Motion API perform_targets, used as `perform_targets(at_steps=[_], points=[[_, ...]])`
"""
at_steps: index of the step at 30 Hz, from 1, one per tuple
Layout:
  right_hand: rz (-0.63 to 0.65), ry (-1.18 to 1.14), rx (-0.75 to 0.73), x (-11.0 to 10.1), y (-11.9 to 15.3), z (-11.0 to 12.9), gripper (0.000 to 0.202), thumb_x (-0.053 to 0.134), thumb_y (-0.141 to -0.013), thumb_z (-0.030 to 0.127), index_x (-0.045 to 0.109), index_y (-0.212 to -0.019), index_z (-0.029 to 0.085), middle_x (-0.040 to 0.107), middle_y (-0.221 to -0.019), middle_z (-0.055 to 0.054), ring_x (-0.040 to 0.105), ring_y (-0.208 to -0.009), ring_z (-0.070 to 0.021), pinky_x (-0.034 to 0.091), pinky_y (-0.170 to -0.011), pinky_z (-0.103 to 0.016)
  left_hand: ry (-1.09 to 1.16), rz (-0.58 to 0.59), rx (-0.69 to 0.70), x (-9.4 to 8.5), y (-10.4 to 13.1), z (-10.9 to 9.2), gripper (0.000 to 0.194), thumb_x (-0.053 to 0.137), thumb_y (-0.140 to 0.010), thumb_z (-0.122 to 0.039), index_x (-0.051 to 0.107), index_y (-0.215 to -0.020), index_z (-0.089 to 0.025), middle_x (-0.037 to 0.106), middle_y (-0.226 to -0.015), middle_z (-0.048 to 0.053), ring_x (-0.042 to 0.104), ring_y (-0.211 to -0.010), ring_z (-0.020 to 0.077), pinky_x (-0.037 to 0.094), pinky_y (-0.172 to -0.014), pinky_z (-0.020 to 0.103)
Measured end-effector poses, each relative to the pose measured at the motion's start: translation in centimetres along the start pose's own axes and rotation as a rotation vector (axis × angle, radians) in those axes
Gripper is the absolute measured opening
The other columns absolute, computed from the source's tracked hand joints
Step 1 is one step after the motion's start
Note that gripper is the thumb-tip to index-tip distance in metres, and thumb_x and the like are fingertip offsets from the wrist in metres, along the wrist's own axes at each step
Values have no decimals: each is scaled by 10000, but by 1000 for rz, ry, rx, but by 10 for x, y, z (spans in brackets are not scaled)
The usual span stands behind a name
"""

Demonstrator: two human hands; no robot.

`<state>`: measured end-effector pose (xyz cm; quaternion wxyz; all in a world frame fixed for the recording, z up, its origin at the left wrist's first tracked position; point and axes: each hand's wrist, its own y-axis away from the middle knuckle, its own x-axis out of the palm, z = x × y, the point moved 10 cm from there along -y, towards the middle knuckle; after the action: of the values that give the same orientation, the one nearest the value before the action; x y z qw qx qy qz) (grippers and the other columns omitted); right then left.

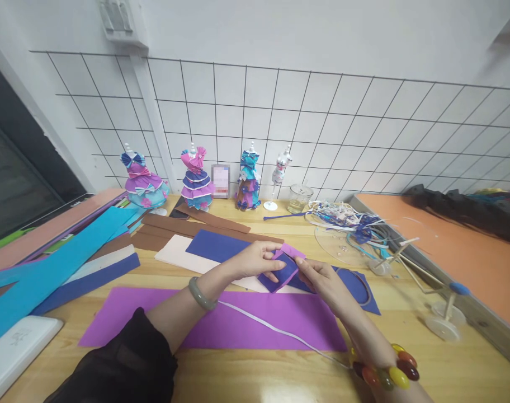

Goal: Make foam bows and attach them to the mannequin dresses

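Note:
Between my two hands is a small folded piece of paper [286, 272], dark blue with purple edges. My left hand [261, 260] pinches it from the left, thumb lying across the blue face. On its right upper edge my right hand [316, 274] grips with thumb and fingertips. Below my wrists lies a wide purple paper strip [272, 336], with a thin white ribbon [267, 323] running across it. Behind my hands are a dark blue strip [217, 246] and a pale pink strip [175, 254]. More dark blue paper [358, 288] lies right of my right hand.
Small dress forms in paper dresses [196, 182] and a bare dress form [280, 173] stand along the back. A glass cup [300, 197] and tangled ribbons [347, 218] lie back right, near a stand [445, 316]. Turquoise strips [66, 268] and a white device [20, 352] occupy the left.

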<state>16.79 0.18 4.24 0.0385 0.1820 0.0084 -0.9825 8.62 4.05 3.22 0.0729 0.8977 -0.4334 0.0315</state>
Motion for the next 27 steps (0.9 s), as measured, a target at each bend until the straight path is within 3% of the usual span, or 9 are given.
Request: perform_targets(at_steps=[10,27], points=[[7,34,23,1,0,-3,445,314,-840,529,284,-545,198,214,-521,56,176,-488,-89,125,-468,-256,-15,53,50,4,1,-3,500,659,-669,-292,526,-1140,-192,614,-935,82,615,-702,136,522,-553,229],[44,-30,29,-1,1,-3,445,330,-836,525,276,-535,202,208,-511,63,159,-478,-90,115,-466,-256,-9,68,39,7,4,-10,646,683,-633,-336,459,-1209,-147,628,-862,93,608,-657,143,510,-551,256]])
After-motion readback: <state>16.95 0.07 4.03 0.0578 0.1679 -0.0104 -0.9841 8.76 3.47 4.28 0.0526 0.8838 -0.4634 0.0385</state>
